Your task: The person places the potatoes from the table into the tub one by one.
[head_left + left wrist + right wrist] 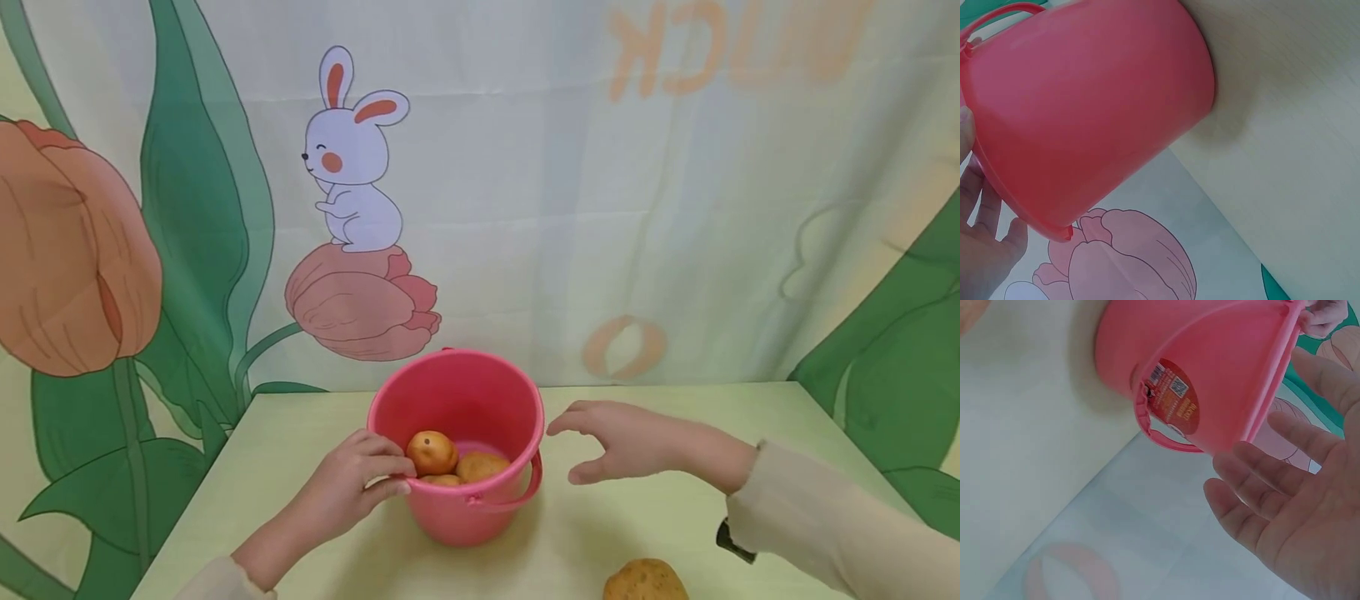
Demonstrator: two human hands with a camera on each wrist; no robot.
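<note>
A pink bucket (465,521) stands on the table, its handle (517,496) hanging at the front right. Inside it lie a smooth potato (432,452), another potato (480,467) and part of a third potato (441,480). My left hand (341,483) grips the bucket's rim at the front left, fingers over the edge; the left wrist view shows a thumb tip (965,131) against the outside. To the right of the rim hovers my right hand (630,437), holding nothing, fingers spread and slightly bent. The right wrist view also shows its palm (1310,525) facing the bucket.
One more potato (645,581) lies on the table (720,417) at the front right, cut off by the frame's lower edge. Behind the table hangs a curtain (525,208) printed with tulips and a rabbit. A red label (1175,397) is on the bucket's side.
</note>
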